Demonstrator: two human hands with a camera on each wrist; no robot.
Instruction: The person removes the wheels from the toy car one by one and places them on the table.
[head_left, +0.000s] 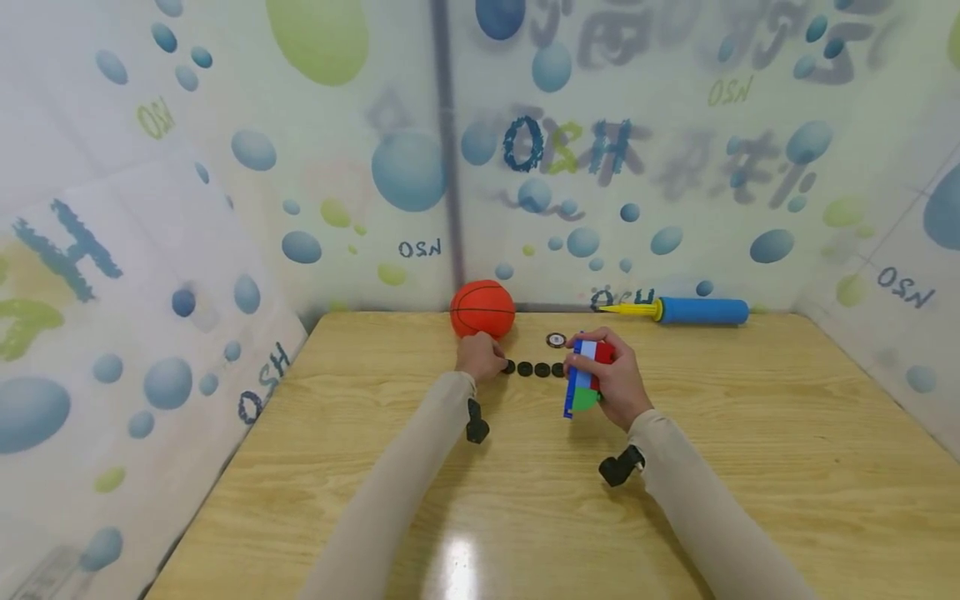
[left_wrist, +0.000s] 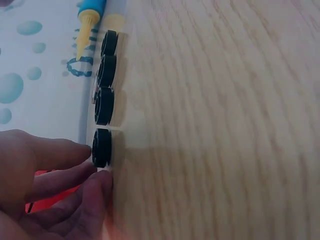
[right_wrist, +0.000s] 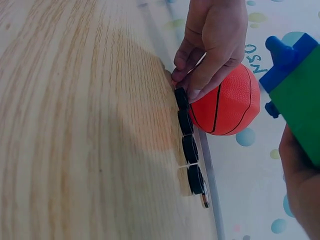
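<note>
Several black toy wheels [head_left: 525, 369] form a row on the table. My left hand [head_left: 480, 357] is at the row's left end, its index fingertip touching the end wheel [left_wrist: 102, 148] and its thumb [left_wrist: 103, 182] just beside it. Those fingers are not closed around the wheel. Up off the table, my right hand [head_left: 618, 379] grips a toy car body [head_left: 583, 375] of blue, white, red and green blocks. In the right wrist view, blue pegs [right_wrist: 281, 52] stick out from its blue base beside a green block [right_wrist: 302, 102].
Behind my left hand, an orange-red ball [head_left: 482, 307] with black lines sits against the wall. A small round black-and-white disc [head_left: 556, 340] lies behind the wheels. At the back right lies a blue pump [head_left: 703, 311] with a yellow nozzle. Patterned walls [head_left: 352, 275] border the wooden table [head_left: 525, 500].
</note>
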